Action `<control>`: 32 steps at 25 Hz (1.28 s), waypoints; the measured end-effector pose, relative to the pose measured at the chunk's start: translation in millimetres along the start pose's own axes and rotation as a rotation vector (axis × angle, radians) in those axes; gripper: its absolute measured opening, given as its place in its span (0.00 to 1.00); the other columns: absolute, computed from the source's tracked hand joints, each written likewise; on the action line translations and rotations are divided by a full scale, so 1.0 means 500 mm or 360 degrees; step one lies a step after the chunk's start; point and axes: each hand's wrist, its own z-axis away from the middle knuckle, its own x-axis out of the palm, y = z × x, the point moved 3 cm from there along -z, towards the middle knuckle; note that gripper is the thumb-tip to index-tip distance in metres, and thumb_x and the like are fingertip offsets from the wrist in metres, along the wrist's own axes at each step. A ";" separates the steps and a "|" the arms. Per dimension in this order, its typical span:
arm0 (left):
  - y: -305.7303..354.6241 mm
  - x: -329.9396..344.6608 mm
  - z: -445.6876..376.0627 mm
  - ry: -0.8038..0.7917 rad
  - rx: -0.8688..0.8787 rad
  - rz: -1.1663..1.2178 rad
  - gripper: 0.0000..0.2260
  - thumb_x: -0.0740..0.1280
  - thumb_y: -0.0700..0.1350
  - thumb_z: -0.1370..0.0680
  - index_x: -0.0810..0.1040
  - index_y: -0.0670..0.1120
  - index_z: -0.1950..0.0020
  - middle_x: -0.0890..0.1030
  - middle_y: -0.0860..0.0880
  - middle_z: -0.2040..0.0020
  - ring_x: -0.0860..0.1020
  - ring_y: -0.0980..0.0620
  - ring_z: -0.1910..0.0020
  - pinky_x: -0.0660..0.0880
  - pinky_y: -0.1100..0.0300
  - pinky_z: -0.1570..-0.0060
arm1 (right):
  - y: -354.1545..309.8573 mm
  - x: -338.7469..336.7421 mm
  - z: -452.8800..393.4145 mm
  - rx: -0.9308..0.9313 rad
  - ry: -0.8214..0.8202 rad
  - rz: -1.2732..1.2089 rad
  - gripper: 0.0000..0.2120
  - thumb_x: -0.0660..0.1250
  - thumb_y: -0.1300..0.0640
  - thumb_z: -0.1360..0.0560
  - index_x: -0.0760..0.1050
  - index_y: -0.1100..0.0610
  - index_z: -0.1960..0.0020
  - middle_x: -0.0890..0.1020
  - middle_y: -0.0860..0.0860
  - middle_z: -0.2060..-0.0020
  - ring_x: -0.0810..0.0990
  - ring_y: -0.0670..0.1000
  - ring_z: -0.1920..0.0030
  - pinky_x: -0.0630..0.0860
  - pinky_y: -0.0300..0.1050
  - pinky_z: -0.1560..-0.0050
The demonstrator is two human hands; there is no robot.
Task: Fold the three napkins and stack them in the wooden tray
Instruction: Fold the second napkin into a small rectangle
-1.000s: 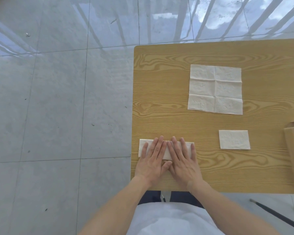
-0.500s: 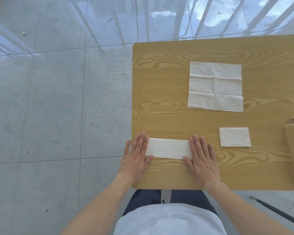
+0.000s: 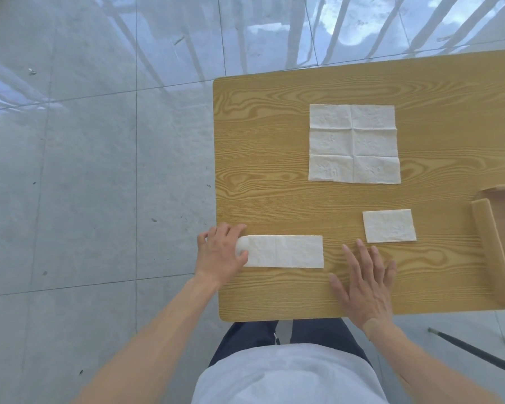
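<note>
While the left hand [image 3: 220, 252] is curled around the strip's [image 3: 283, 251] lifted left end, the right hand [image 3: 365, 279] is laid flat, fingers spread, empty, on the table [image 3: 263, 141].

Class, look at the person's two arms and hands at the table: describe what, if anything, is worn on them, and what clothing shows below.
Both forearms are bare; no sleeves reach them. The left hand and right hand have no gloves, and no rings, watch or bracelet show. Below them appear a light, pale bluish-white top and dark navy trousers.
</note>
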 end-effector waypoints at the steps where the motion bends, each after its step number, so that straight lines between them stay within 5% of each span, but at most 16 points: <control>1: 0.003 -0.002 -0.003 -0.0037 -0.0043 0.0018 0.22 0.68 0.51 0.28 0.73 0.55 0.33 0.76 0.53 0.46 0.72 0.51 0.46 0.60 0.54 0.42 | -0.012 0.001 -0.008 0.0021 -0.0001 -0.0002 0.34 0.48 0.33 0.24 0.53 0.47 0.21 0.54 0.51 0.21 0.49 0.59 0.21 0.42 0.71 0.26; 8: 0.002 -0.001 -0.013 -0.0245 -0.0291 0.0119 0.08 0.68 0.51 0.29 0.77 0.50 0.52 0.71 0.53 0.53 0.70 0.51 0.50 0.66 0.56 0.52 | -0.021 0.024 -0.022 0.0124 -0.0003 0.0092 0.35 0.45 0.31 0.24 0.50 0.44 0.21 0.52 0.48 0.20 0.46 0.58 0.21 0.44 0.72 0.27; 14: 0.005 -0.021 0.007 -0.0269 -0.0554 0.0875 0.10 0.69 0.47 0.26 0.69 0.47 0.62 0.69 0.54 0.67 0.67 0.57 0.70 0.66 0.67 0.70 | -0.017 0.026 -0.024 0.0123 0.0032 0.0052 0.35 0.47 0.31 0.25 0.52 0.43 0.21 0.53 0.48 0.20 0.48 0.58 0.21 0.45 0.71 0.26; 18: 0.058 -0.058 0.018 -0.0097 -0.0475 0.1083 0.07 0.71 0.47 0.26 0.73 0.50 0.59 0.76 0.56 0.65 0.71 0.62 0.71 0.70 0.72 0.68 | -0.017 0.027 -0.025 0.0111 0.0054 0.0039 0.36 0.49 0.32 0.26 0.52 0.43 0.21 0.53 0.48 0.20 0.48 0.58 0.21 0.45 0.71 0.26; 24: 0.172 -0.039 0.022 -0.0220 -0.0379 0.1249 0.07 0.71 0.50 0.26 0.73 0.57 0.54 0.79 0.57 0.60 0.74 0.63 0.70 0.72 0.68 0.70 | -0.022 0.022 -0.025 0.0116 0.0067 0.0035 0.36 0.50 0.32 0.26 0.51 0.43 0.21 0.53 0.48 0.20 0.48 0.58 0.21 0.43 0.70 0.26; 32: 0.251 0.026 0.002 -0.0444 -0.0395 0.1157 0.10 0.71 0.51 0.27 0.72 0.54 0.49 0.80 0.55 0.58 0.81 0.53 0.62 0.81 0.49 0.59 | -0.019 0.027 -0.025 0.0116 0.0086 0.0024 0.35 0.50 0.32 0.25 0.50 0.42 0.21 0.53 0.47 0.21 0.49 0.58 0.21 0.44 0.70 0.26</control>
